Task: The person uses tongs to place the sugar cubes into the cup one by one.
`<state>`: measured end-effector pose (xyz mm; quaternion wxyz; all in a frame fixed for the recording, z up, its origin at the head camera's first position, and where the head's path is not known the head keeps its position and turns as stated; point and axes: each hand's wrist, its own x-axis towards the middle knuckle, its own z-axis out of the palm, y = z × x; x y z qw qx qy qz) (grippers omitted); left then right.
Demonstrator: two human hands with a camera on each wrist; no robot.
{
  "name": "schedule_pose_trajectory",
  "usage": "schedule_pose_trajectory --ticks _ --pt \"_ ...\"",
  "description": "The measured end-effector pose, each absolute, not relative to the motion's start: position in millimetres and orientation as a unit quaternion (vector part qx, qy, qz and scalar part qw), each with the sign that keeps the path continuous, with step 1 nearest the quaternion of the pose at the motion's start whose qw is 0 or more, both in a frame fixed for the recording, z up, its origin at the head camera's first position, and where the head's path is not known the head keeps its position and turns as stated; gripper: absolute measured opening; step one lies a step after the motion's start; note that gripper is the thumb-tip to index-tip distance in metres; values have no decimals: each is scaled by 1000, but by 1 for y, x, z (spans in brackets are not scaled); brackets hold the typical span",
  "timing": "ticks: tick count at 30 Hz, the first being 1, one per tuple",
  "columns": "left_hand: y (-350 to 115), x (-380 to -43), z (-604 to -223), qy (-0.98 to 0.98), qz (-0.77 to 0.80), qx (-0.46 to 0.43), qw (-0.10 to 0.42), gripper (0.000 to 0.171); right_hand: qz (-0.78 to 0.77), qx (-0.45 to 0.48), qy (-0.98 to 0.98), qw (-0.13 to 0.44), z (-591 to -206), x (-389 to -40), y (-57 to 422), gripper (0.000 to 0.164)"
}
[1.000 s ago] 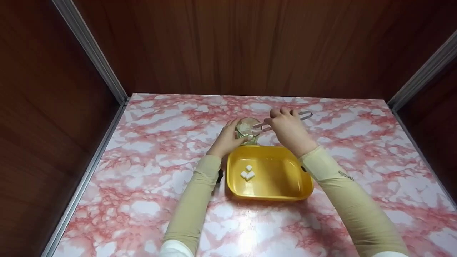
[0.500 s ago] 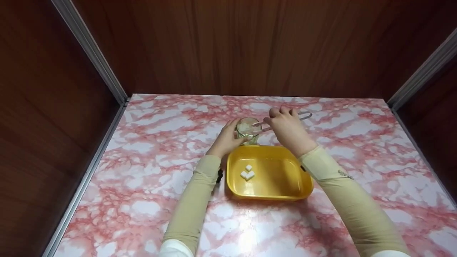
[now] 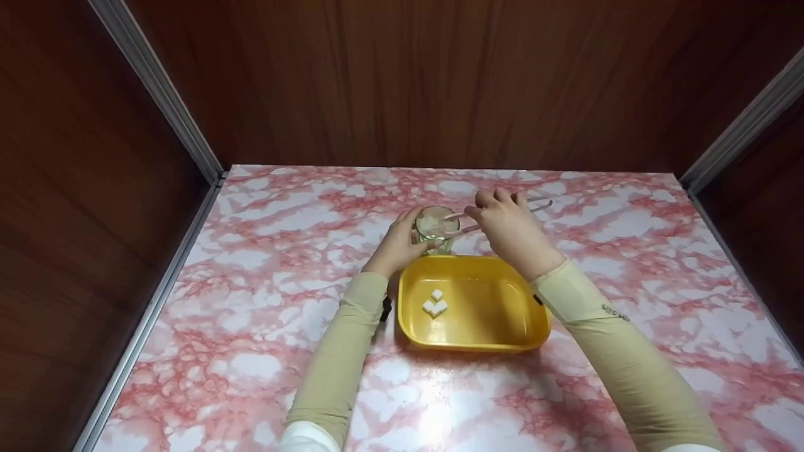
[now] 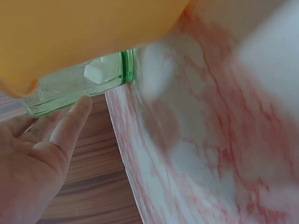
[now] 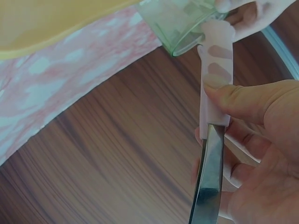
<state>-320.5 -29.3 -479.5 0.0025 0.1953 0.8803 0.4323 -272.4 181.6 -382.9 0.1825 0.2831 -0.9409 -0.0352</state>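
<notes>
My left hand [image 3: 399, 243] holds a greenish clear glass [image 3: 438, 227], thumb on the near side and fingers on the far side. White cubes [image 4: 102, 70] show through its wall near the bottom in the left wrist view. Between thumb and fingers, my right hand [image 3: 510, 229] grips metal tongs [image 5: 212, 163] with pale pink sleeves on their arms. The tong tips are at the glass mouth, slightly apart. Just in front of the glass stands a yellow plastic basin [image 3: 480, 346], with several white cubes [image 3: 435, 306] lying on the left of its floor.
All of this stands on a table [image 3: 270, 314] with a red and white marbled top. A dark wood panel [image 3: 402, 81] rises behind its back edge, and similar panels with grey metal strips flank both sides.
The arms of the tongs have spread a little wider at the glass mouth, and my right hand has shifted very slightly right. The left hand, glass and basin are practically unmoved.
</notes>
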Motion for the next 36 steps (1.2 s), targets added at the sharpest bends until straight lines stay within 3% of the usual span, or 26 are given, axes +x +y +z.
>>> schedule_pose_trajectory --ticks 8,36 --pt "-29 -320 -480 880 432 196 -3 79 -11 271 -948 164 -380 -267 186 31" --pt "-30 -319 -479 879 431 203 -9 79 -7 305 -934 184 -393 -241 198 30"
